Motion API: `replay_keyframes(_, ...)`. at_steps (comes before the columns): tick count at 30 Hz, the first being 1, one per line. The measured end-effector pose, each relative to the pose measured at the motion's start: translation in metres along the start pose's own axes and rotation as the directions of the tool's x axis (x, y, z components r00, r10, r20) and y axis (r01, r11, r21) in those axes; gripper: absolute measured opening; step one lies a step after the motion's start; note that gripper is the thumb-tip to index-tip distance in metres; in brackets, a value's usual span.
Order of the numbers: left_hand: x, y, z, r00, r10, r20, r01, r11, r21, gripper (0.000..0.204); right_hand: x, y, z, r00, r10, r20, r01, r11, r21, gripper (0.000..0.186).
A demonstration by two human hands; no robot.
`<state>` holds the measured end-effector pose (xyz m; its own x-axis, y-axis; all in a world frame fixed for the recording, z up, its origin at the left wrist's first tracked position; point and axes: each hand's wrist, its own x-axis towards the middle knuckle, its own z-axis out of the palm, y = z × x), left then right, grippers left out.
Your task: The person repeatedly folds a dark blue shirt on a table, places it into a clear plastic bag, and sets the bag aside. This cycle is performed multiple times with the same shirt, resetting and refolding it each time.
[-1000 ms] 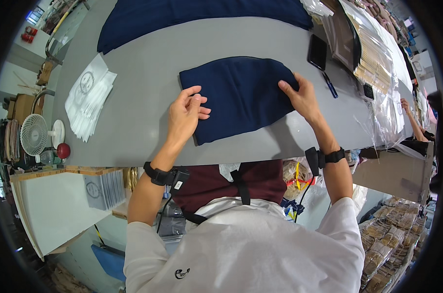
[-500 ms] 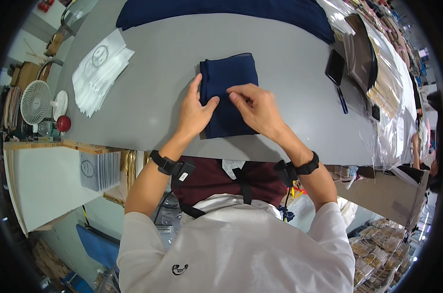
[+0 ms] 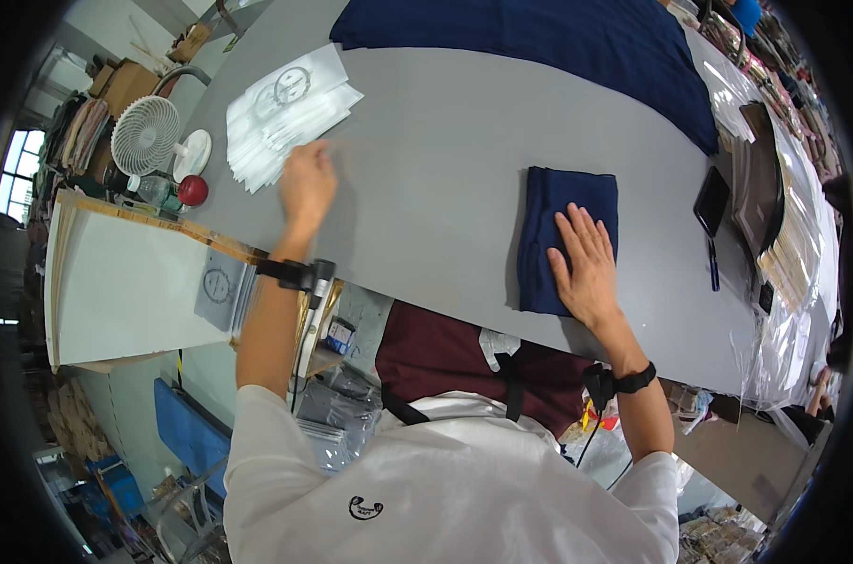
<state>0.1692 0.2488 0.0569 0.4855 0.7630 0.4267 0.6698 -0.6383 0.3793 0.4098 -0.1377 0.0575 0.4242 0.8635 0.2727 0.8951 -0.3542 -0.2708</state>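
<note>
A folded navy blue cloth (image 3: 544, 268) lies on the grey table, right of the middle. My right hand (image 3: 588, 268) rests flat on it, palm down, with the fingers stretched out. Off to the left, my left hand (image 3: 308, 186) is over the table beside a fanned stack of white printed bags (image 3: 281, 108). Its fingers look bent but are smeared by motion, so whether it holds anything is unclear. The fingertips are close to the stack's near right edge; I cannot make out whether they touch it.
Along the far edge spreads a larger navy cloth (image 3: 511, 28). A phone (image 3: 711, 200) and a pen (image 3: 714, 266) lie at the right, beside clear plastic packaging (image 3: 803, 282). To the left stand a small white fan (image 3: 145, 136) and a red round object (image 3: 192, 191).
My left hand has left the folded cloth and moved left to the white bags. My right hand has flattened from bent fingers onto the cloth. The whole view has shifted and turned.
</note>
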Motion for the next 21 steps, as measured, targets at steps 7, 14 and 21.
replay_keyframes(7, 0.012, -0.060, 0.002, 0.995, 0.056, 0.085, -0.062, 0.995, 0.080, 0.037, -0.053, 0.013, -0.058, 0.953, 0.296, -0.060, -0.280, 0.941, 0.192, 0.019)
replay_keyframes(14, 0.024, -0.057, 0.001, 0.976, 0.106, 0.190, -0.149, 0.962, 0.229, 0.040, -0.088, 0.011, -0.057, 0.999, 0.039, -0.025, -0.039, 0.999, 0.008, 0.039)
replay_keyframes(21, 0.006, -0.013, -0.008, 0.940, 0.289, 0.182, -0.316, 0.939, 0.136, 0.026, -0.045, -0.002, -0.067, 0.988, -0.023, -0.155, 0.005, 0.994, -0.114, 0.028)
